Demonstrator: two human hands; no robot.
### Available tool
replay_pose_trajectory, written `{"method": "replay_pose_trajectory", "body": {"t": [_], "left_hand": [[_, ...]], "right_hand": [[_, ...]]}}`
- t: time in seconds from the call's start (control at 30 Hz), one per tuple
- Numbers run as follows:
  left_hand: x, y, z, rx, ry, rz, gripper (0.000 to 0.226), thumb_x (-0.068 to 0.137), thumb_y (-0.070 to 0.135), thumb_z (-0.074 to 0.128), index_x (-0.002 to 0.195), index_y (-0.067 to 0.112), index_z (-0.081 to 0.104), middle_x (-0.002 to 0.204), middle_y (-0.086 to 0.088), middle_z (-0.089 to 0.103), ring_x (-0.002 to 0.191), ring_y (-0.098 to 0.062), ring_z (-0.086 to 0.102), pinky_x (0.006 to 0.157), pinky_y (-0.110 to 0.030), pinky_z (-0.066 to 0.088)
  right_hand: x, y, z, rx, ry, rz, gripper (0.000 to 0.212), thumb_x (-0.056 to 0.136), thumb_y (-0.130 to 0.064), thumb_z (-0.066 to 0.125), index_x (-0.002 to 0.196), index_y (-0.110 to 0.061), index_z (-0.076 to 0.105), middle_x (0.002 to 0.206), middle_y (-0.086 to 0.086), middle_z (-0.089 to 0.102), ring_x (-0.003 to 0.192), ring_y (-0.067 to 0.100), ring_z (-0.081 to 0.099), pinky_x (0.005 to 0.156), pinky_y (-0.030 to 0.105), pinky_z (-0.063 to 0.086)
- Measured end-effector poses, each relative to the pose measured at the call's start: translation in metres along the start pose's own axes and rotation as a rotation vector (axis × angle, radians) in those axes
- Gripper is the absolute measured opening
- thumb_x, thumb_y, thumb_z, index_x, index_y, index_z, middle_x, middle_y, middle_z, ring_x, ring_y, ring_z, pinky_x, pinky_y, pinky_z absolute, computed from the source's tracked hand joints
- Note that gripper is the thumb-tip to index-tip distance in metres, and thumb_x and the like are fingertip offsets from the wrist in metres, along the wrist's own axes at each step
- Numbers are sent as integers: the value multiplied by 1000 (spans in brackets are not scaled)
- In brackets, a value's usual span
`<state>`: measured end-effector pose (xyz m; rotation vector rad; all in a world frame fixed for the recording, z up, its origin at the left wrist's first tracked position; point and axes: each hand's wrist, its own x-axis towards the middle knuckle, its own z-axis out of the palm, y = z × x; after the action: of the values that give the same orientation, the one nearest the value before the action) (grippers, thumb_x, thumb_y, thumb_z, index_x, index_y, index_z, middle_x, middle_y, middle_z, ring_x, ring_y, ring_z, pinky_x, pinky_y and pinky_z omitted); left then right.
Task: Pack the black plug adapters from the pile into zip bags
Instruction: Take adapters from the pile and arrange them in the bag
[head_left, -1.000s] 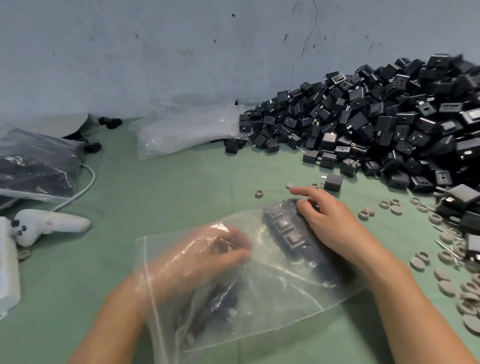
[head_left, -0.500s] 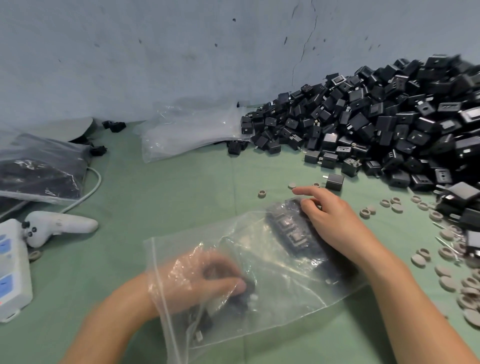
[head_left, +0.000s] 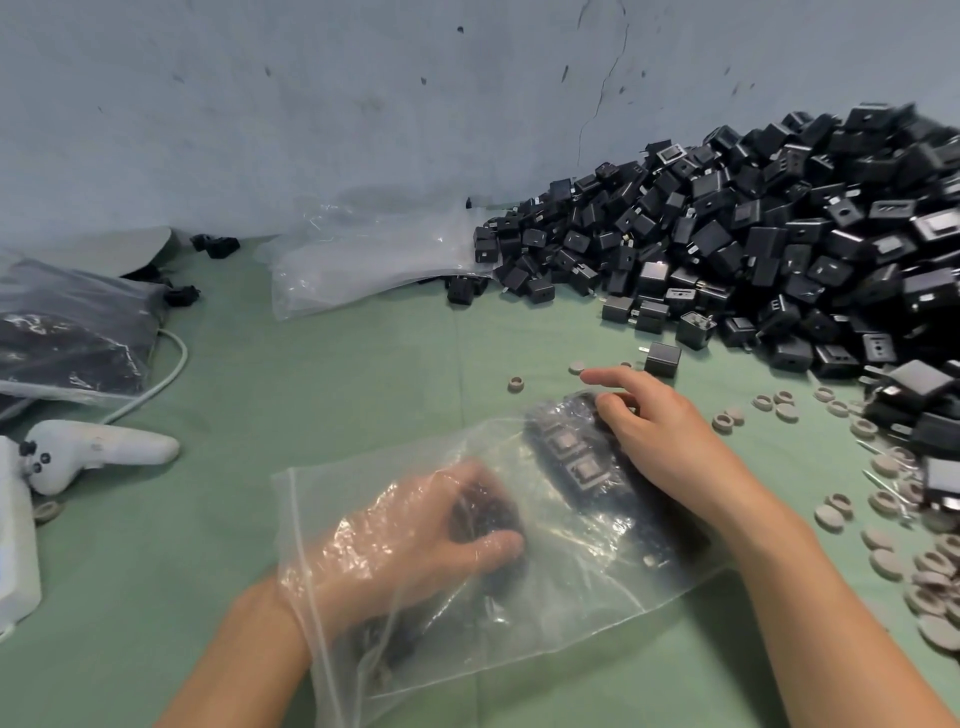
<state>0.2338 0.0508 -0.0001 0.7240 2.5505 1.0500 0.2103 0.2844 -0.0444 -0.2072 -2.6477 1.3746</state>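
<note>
Since the earlier frame the left hand (head_left: 415, 540), wrist-deep inside the zip bag (head_left: 571, 597), had slid a little toward the right hand (head_left: 660, 441), which had stayed put. The left fingers were curled round a dark adapter (head_left: 483, 514), blurred behind the plastic. The right hand rested on the outside of the bag, fingers loosely spread and index stretched forward, pressing on a row of adapters (head_left: 576, 467) that lay inside the bag under its palm. Just beyond the right fingertips stood a lone adapter (head_left: 662, 358), with the pile (head_left: 779, 249) farther out. Grey discs (head_left: 883, 540) lay scattered to the right of the right wrist. Well left of the left hand lay a white controller (head_left: 98, 452).
</note>
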Motion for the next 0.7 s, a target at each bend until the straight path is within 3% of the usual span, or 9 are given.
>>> {"method": "replay_pose_trajectory", "body": {"t": [0.17,0.23,0.3,0.43,0.57,0.7], "left_hand": [[10,-3,8,56,173,46,22,86,3,72,93,17,57,95,0,64,74,4,56,70,-10,43],[9,-3,10,18,137,51,20,88,1,70,97,14,58,100,-3,62,79,0,60,72,-11,46],[6,-2,8,-39,66,73,18,86,-1,71,100,6,62,95,-2,60,77,5,60,70,-9,46],[2,-4,0,-30,60,126,20,87,2,71,108,4,68,96,7,65,82,19,56,75,-5,42],[2,2,4,-137,29,87,29,90,0,65,118,-3,62,110,-11,65,83,23,57,76,-1,43],[5,6,8,-197,11,69,31,88,3,68,119,4,67,115,-12,68,91,0,65,81,-6,45]], "right_hand": [[-1,0,0,3,-2,8,31,103,-33,43,129,-42,58,123,-26,55,97,-10,52,79,19,38],[-2,1,-1,2,-3,6,31,104,-33,43,129,-41,58,124,-25,54,93,-10,54,76,12,38],[-2,1,-1,-5,-8,7,31,104,-33,42,130,-41,57,120,-26,54,83,-8,55,65,8,38],[0,1,-1,0,-7,15,31,103,-34,43,129,-42,58,107,-23,56,77,-9,52,67,15,35],[-1,1,-1,-4,-11,12,31,103,-34,44,130,-41,58,117,-21,56,89,-5,51,74,19,37],[-1,0,0,-28,-11,8,31,103,-34,43,130,-41,58,124,-22,54,103,-5,52,81,18,39]]}}
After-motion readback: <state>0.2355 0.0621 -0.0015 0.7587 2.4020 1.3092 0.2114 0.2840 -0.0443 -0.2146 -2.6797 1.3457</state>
